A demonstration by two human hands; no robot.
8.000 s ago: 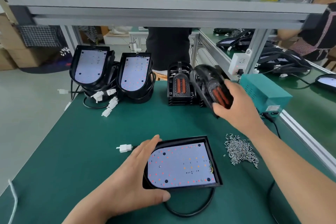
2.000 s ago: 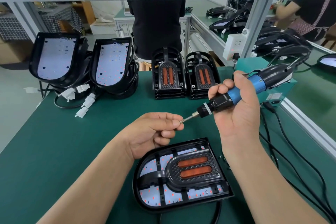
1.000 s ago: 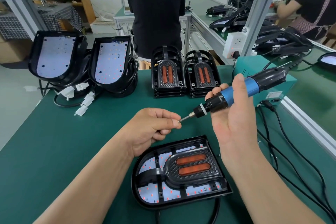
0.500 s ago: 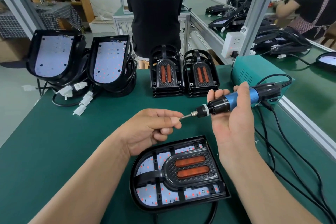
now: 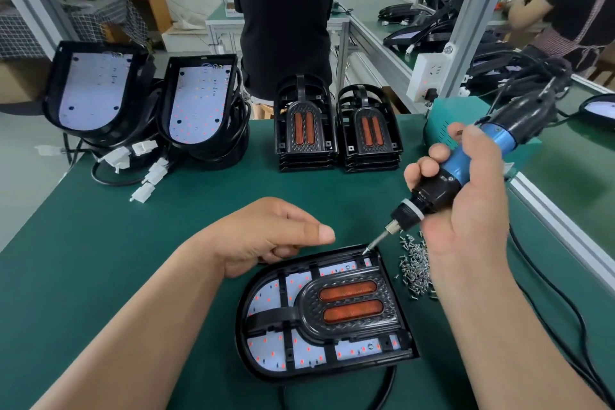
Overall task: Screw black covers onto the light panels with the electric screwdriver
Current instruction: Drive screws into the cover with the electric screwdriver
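A light panel (image 5: 266, 304) lies flat on the green table in front of me, with a black cover (image 5: 349, 304) bearing two orange lenses seated on it. My right hand (image 5: 466, 210) grips the blue and black electric screwdriver (image 5: 466, 163). It is tilted down to the left, and its bit tip sits at the cover's far right corner. My left hand (image 5: 276, 236) rests on the table at the panel's far edge. Its fingers are curled under, its thumb points right, and I see nothing in it.
A pile of small screws (image 5: 414, 270) lies right of the panel. Two stacks of spare covers (image 5: 304, 130) (image 5: 367, 130) stand at the back, uncovered panels (image 5: 90, 90) (image 5: 199, 100) with cables and white connectors (image 5: 146, 190) at back left. A teal box (image 5: 439, 130) and black cords (image 5: 565, 309) are on the right.
My right hand has swung the screwdriver down, from level in the air to the cover's far right corner. My left hand left the bit tip and dropped to the panel's edge.
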